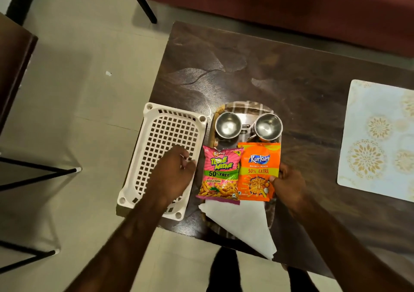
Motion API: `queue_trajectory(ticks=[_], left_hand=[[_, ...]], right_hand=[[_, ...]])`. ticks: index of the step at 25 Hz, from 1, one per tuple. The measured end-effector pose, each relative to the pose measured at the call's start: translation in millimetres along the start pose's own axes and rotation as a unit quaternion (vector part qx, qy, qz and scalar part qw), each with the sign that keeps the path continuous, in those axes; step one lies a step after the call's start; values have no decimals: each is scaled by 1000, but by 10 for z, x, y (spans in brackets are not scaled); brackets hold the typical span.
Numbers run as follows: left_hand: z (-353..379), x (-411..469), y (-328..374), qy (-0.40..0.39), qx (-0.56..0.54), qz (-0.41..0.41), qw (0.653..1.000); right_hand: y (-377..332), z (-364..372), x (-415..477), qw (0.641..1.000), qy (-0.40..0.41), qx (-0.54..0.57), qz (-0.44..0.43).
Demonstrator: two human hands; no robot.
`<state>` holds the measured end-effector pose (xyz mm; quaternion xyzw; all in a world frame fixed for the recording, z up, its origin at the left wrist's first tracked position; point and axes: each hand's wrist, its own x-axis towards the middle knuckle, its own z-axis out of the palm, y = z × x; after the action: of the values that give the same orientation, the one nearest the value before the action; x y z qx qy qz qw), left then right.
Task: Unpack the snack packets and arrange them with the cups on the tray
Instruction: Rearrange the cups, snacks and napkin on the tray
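**Orange packet pinched at tray's right edge**

Orange Kurkure packet [258,171] lies flat on the tray [276,211], right half of tray, face up. Right hand [289,180] sits at the tray's right side, thumb on the packet's lower right edge, fingers curled behind that edge; hand pinching the packet. Packet extends from the fingertips toward tray centre.

Pink Tedhe Medhe packet [220,175] lies flat on the tray's left half, its right edge touching or slightly overlapping the orange packet. Left hand [173,173] is just left of the tray, over the white perforated basket [163,155], fingers loosely bent and apart, holding nothing; fingertips near the pink packet's left edge but apart from it. Hand is motion-blurred.

Two steel cups [228,126] [268,127] stand upright side by side at the tray's far end, just beyond the packets' top edges. White folded napkin [243,222] lies at the tray's near end, its point hanging past the tray rim, its top tucked under the packets' bottom edges.

Tray rests on a dark wooden table [302,85]; basket touches the tray's left side. Patterned placemat [378,139] lies well right of the tray.
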<state>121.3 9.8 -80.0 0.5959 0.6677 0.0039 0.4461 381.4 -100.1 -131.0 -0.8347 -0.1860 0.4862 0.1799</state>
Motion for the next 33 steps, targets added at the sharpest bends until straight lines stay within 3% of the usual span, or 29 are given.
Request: queue_trajectory(ticks=[2, 7, 10, 15, 18, 21, 24, 30, 32, 33], left_hand=[[260, -28, 151, -60, -6, 0, 998], [599, 9, 235, -42, 41, -3, 998], [625, 25, 248, -41, 7, -9, 999], [441, -56, 277, -119, -102, -38, 987], [128, -58, 187, -171, -116, -74, 975], [-252, -44, -34, -110, -116, -104, 982], [-586, 8, -329, -18, -73, -136, 988], [-696, 47, -626, -10, 59, -185, 981], [-665, 17, -577, 53, 150, -144, 977], [-633, -11, -512, 100, 183, -95, 973]], right_hand=[[-36, -21, -34, 1000, -1, -19, 4], [-70, -141, -175, 993, 48, -100, -38], [-78, -213, -198, 989, 79, -124, -34], [-117, -164, -372, 989, 146, 23, 14], [-144, -96, -416, 984, 133, 109, 53], [-222, 103, -445, 986, 66, 143, 54], [-410, 442, -490, 995, -7, 97, 5], [-685, 1043, -626, 986, -151, 46, -54], [-646, 1050, -636, 986, -129, -45, -95], [-601, 994, -648, 987, -72, -86, -117]])
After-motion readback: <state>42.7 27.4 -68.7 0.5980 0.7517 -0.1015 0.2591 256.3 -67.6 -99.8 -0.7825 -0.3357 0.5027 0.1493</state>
